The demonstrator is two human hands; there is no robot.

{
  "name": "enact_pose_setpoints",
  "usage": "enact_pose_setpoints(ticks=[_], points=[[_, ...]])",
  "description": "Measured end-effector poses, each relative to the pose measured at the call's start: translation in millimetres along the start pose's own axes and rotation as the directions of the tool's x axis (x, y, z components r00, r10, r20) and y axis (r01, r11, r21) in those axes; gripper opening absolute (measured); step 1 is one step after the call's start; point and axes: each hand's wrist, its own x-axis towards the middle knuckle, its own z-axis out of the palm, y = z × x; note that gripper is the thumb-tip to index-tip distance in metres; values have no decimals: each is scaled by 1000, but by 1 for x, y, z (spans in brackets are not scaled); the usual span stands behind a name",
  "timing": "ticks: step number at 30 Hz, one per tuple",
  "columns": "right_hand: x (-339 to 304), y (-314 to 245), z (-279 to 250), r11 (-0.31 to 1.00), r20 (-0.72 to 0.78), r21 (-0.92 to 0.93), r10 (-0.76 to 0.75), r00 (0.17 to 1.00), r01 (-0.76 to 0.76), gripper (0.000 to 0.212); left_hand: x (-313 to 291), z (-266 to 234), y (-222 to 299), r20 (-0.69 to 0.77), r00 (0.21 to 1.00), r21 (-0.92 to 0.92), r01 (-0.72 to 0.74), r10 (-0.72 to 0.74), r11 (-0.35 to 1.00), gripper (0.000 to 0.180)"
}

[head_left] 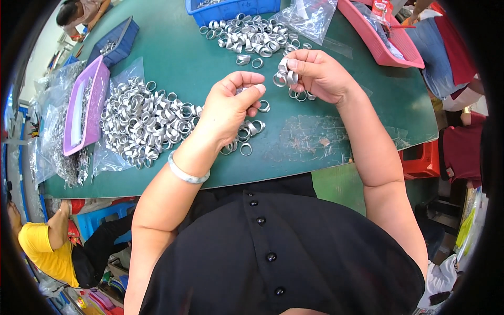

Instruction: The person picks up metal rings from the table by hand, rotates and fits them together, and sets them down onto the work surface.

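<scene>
Between the thumb and fingers of my right hand point(321, 74) are several silver metal rings point(280, 79), held above the green table. My left hand point(224, 105) is closed, thumb against fingers, and a bit of a silver ring point(240, 90) shows there, mostly hidden. Under and beside the left hand lie a few loose rings point(245, 149). A large heap of silver rings point(152, 123) spreads to its left. Farther back, another heap of rings point(257, 37) lies beyond both hands. More rings rest on the table just below my right fingers.
A blue bin point(236, 9) stands at the far edge. Clear plastic bags point(310, 18) lie beside it. On the left are a purple basket point(90, 100) and a blue tray point(116, 42); a pink basket point(386, 39) is at the right. Other people sit or stand around the green table point(231, 172).
</scene>
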Motion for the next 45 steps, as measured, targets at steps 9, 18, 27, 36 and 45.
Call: enact_pose_setpoints(ticks=[9,18,27,36,45], points=[[0,6,12,998,67,52,15,998,-19,16,7,13,3,-4,987,102,-158,159,982,19],[0,12,19,998,44,58,10,999,-12,21,18,9,-3,-47,993,66,-102,105,993,16],[-1,9,19,998,49,59,25,999,-27,21,19,-12,-12,113,992,-398,-1,50,917,15],[-1,6,18,998,39,69,-15,999,12,21,16,-17,-11,141,989,-434,27,38,900,21],[-1,7,21,995,28,46,-87,996,85,19,7,-8,-2,28,996,-236,93,-89,967,22]])
